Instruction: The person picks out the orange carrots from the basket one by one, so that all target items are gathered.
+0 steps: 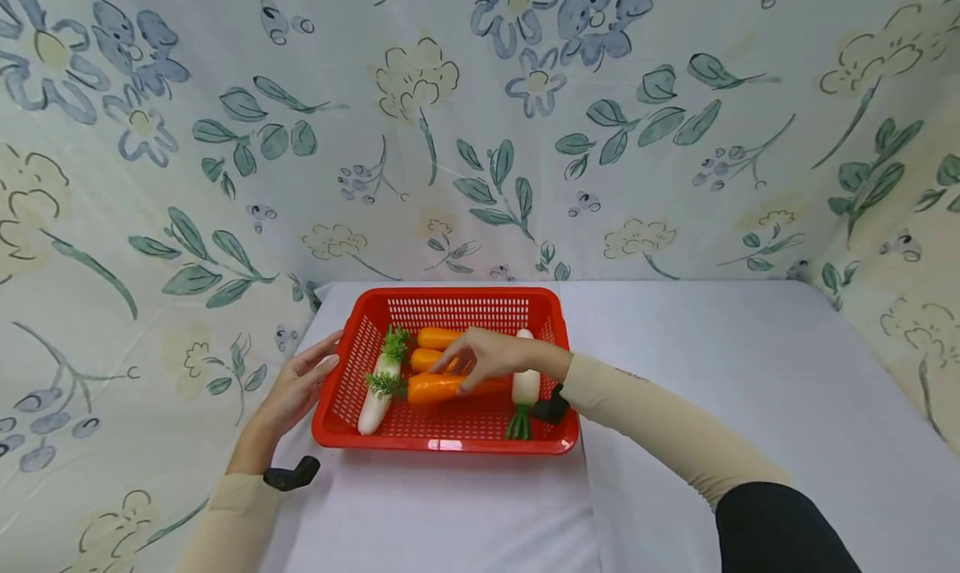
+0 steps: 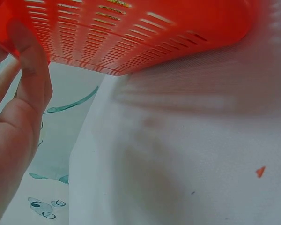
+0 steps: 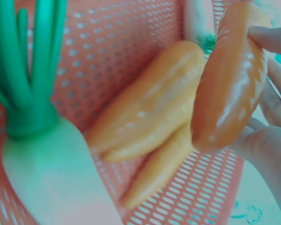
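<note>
A red perforated basket stands on the table with orange carrots and white radishes in it. My right hand reaches over its right side and pinches the front carrot between thumb and fingers. The right wrist view shows this glossy carrot up close, above two other carrots. Farther back, those carrots are partly hidden by the hand. Against the basket's left outer rim, my left hand rests with thumb and fingers fairly straight.
One radish lies along the basket's left side, leafy green tufts beside it. Another radish lies at the right, green stems toward me, partly under the right wrist. White cloth covers the table; a floral curtain hangs behind.
</note>
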Motion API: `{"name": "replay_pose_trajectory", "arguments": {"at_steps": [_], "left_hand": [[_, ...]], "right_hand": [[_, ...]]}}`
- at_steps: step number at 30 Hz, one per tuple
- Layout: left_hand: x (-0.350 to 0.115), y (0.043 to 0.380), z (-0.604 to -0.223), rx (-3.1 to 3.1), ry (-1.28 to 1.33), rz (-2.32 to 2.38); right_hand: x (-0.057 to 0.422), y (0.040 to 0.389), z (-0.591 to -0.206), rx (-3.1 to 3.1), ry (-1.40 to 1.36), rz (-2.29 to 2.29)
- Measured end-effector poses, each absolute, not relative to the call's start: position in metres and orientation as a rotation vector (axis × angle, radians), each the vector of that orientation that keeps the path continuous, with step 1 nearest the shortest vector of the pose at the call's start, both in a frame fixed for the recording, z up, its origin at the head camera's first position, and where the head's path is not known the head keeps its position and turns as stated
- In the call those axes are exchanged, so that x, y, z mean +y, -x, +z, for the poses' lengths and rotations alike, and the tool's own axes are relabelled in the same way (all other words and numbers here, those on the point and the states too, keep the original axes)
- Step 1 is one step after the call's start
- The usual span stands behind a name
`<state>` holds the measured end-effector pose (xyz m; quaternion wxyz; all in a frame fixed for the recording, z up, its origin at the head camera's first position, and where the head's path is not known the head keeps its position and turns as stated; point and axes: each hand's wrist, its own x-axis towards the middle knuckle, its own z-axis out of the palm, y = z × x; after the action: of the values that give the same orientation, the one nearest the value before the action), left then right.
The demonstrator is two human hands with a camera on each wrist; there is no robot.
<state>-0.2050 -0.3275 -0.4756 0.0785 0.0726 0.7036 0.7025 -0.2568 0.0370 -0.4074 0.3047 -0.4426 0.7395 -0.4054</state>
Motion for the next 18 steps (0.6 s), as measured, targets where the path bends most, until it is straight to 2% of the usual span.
{"name": "replay_pose_trajectory", "arguments": {"at_steps": [18], "left_hand": [[-0.326,0.204,-0.474,2.105,-0.157,2.114]], "right_hand": [[0.102,0.274,-0.361,2.062,1.098,-1.267]]}}
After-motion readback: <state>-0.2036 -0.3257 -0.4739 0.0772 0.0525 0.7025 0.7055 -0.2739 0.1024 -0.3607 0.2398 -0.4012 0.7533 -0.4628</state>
